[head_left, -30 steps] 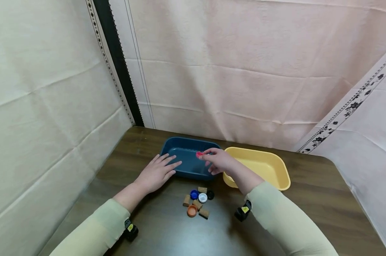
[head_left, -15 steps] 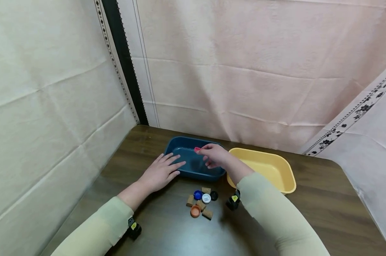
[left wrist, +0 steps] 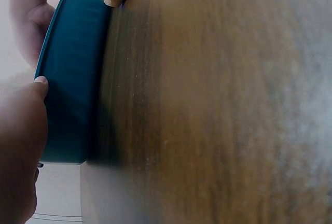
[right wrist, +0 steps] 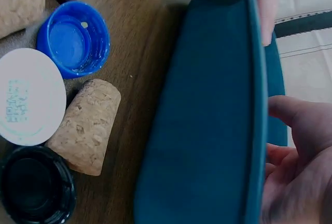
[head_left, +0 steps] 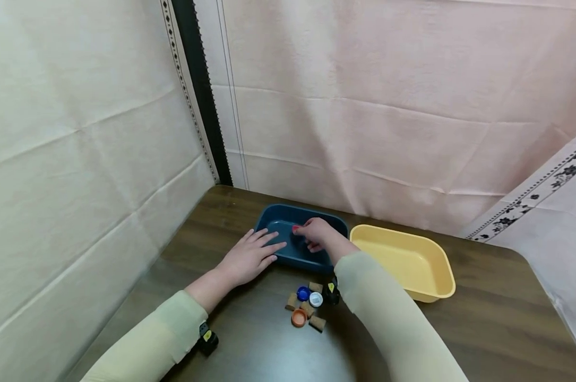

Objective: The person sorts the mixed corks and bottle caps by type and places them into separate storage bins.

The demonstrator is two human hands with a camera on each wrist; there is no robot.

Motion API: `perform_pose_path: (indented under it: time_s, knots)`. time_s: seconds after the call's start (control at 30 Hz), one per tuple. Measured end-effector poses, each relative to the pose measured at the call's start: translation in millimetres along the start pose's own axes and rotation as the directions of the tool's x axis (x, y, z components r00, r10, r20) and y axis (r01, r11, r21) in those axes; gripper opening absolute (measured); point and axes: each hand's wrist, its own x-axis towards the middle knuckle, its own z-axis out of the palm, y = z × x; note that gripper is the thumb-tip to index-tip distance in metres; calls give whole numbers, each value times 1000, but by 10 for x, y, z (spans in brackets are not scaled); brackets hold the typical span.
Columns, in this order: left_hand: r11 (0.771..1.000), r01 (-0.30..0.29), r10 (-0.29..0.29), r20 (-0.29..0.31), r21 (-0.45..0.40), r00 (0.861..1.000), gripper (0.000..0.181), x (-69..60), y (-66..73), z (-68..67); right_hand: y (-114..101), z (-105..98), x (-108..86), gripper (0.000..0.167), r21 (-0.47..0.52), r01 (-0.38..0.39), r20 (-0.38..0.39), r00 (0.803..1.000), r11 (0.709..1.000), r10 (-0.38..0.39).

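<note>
Over blue tray (head_left: 284, 222), long axis L-R, R hand (head_left: 318, 232) pinches red pc (head_left: 295, 228).

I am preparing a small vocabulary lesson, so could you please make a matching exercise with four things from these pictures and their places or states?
1. left hand
2. right hand
3. yellow tray
4. white cap

A. to the right of the blue tray
B. pinching a small red object
C. lying beside a cork
D. spread, touching the blue tray's rim

Pairs: 1-D, 2-B, 3-A, 4-C
</note>
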Motion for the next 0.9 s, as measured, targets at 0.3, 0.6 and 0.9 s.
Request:
perform_pose_path:
  time_s: [0.3, 0.6, 0.9]
  knots:
    - [1000, -15, 15, 6, -23, 1000, 47, 16, 31, -11, -3, 108, 158, 52, -159, -66, -52, 997, 985, 58]
    - [1000, 3, -2, 15, -22, 1000, 47, -8, -9, -9, -79, 181, 136, 49, -315, -17, -75, 997, 949, -7]
    - [1000, 11, -11, 25, -7, 1000, 47, 14, -9, -21, -36, 147, 161, 51, -329, 13, -54, 998, 944, -32]
